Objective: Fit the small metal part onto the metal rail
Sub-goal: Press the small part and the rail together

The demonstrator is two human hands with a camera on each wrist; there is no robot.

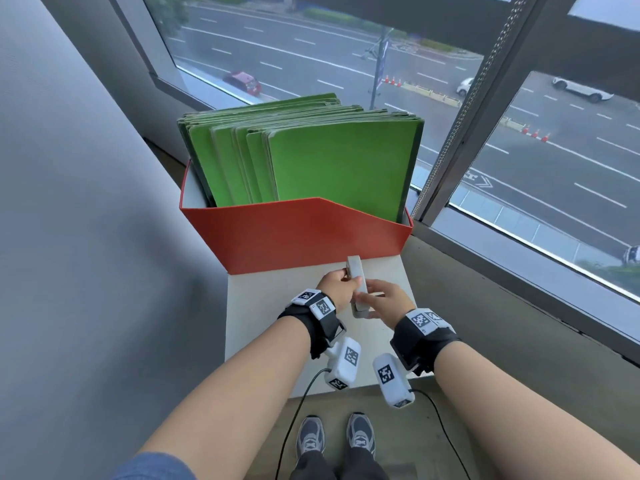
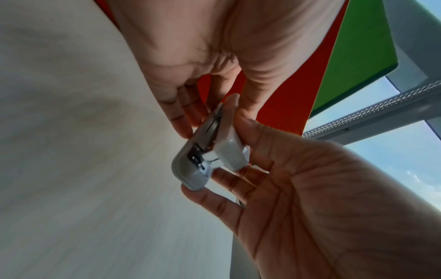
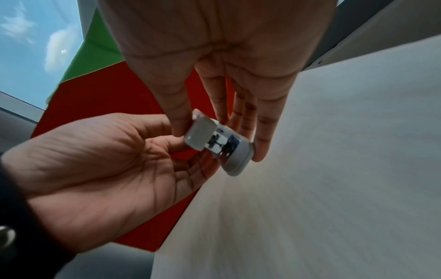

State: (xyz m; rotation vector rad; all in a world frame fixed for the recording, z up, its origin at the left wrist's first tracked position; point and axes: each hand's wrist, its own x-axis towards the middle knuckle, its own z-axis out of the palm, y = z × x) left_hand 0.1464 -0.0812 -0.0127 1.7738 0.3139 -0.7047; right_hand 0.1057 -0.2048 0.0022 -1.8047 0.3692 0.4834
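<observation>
Head view, one item: grey stapler (image 1: 356,287), held above the pale surface (image 1: 263,313), just before the red box (image 1: 277,233). Left hand (image 1: 337,289) and right hand (image 1: 384,299) pinch its sides. Likely light, rigid, smooth; hold by the shell.

Folders (image 1: 332,161) stand in box (image 1: 294,233) behind table (image 1: 249,306).

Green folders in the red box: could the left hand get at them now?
Probably: the green folders stick up out of the red box just beyond the left hand, nothing between. But it pinches the grey stapler, so it must let go first.
</observation>
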